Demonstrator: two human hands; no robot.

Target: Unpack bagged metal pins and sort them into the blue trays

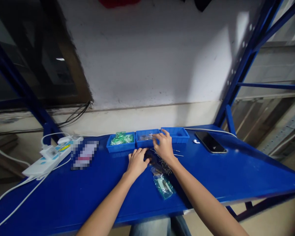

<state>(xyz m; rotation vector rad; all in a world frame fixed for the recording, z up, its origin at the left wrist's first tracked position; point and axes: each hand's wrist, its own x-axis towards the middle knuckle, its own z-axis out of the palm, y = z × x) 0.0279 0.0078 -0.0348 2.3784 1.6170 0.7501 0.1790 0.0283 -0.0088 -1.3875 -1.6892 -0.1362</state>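
Note:
My right hand (164,144) is at the front edge of the middle blue bin (142,144), its thumb and fingertips curled together. Whatever they grip, if anything, is too small to make out. Clear plastic packets (145,137) lie inside that bin. My left hand (137,161) rests on the table just in front of the bins, thumb apart from the fingers and close to small brownish parts. A pile of thin metal rods (166,167) lies under and beside my right wrist. Nearer to me is a greenish clear bag (164,186) with metal pieces in it.
The left bin (120,147) holds green-and-clear packets; another blue bin (178,135) stands at the right. A phone (210,142) and a white earbud (196,141) lie right on the blue table (100,190). At left are a power strip (43,165) with cables and a pixelated object (85,155).

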